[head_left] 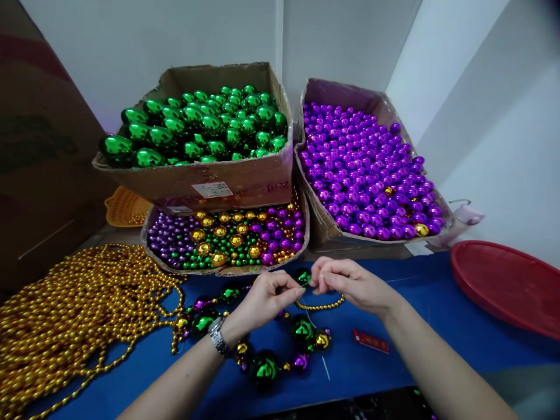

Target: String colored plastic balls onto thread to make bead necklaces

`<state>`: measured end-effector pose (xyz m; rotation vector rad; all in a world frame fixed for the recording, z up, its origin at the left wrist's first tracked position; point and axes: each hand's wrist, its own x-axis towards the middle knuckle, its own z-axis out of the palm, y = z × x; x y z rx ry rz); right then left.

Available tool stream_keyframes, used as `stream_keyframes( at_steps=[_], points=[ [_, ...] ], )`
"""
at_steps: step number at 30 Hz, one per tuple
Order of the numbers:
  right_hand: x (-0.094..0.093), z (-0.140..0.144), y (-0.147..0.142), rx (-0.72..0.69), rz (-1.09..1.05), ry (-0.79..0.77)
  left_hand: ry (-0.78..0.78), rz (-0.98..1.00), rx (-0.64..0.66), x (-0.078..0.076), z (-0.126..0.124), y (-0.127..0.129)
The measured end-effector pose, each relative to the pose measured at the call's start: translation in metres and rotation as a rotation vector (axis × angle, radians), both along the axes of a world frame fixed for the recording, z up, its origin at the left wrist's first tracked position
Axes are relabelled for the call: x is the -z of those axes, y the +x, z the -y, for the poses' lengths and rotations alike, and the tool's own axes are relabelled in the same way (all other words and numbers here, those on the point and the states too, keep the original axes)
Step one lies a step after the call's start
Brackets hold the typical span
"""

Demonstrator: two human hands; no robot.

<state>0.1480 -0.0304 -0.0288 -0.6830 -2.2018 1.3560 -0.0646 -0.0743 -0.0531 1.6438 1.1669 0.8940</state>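
Note:
My left hand [266, 298], with a metal watch [217, 336] at the wrist, pinches a thin pale thread [310, 318] between thumb and fingertips. Close beside it my right hand [352, 283] is closed, its fingertips on the thread too. Below my hands a strung bead necklace [265, 368] lies curved on the blue tabletop [350, 385], with large green beads and smaller purple and gold ones. A short run of small gold beads [324, 306] shows just under my hands. Parts of the necklace are hidden behind my left hand and forearm.
Behind stand cardboard boxes of green beads [212, 125], purple beads [363, 169] and mixed beads [227, 240]. Gold bead strands [87, 309] are heaped at left, near an orange basket [125, 207]. At right are a red tray [507, 286] and a small red packet [371, 342].

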Motion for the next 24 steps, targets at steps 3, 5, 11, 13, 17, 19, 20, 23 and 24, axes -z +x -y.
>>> stream_keyframes(
  at_steps=[3, 5, 11, 13, 17, 19, 20, 23, 24],
  points=[
    [0.007, 0.011, -0.015, 0.057, -0.233, -0.218, -0.001, 0.027, -0.001, 0.0, -0.002, 0.003],
    [0.007, 0.013, -0.022, 0.112, -0.351, -0.367, 0.003, 0.036, -0.012, 0.002, -0.003, 0.004],
    [0.002, 0.008, -0.032, 0.179, -0.348, -0.337, -0.039, 0.029, 0.047, 0.004, 0.001, 0.006],
    [0.001, 0.007, -0.038, 0.173, -0.282, -0.226, -0.048, 0.003, 0.092, 0.003, 0.001, 0.008],
    [-0.005, 0.001, -0.057, 0.136, -0.158, -0.086, -0.045, 0.044, 0.151, 0.003, 0.001, 0.013],
    [-0.009, -0.007, -0.064, 0.122, -0.072, -0.004, -0.075, 0.104, 0.157, 0.005, 0.002, 0.015],
    [-0.01, -0.012, -0.065, 0.139, -0.027, 0.045, -0.105, 0.137, 0.135, 0.007, 0.003, 0.016],
    [-0.012, -0.02, -0.06, 0.289, 0.073, 0.202, -0.233, 0.262, -0.035, 0.011, 0.005, 0.015],
    [-0.011, -0.019, -0.056, 0.344, 0.094, 0.247, -0.278, 0.318, -0.098, 0.013, 0.005, 0.013]
  ],
)
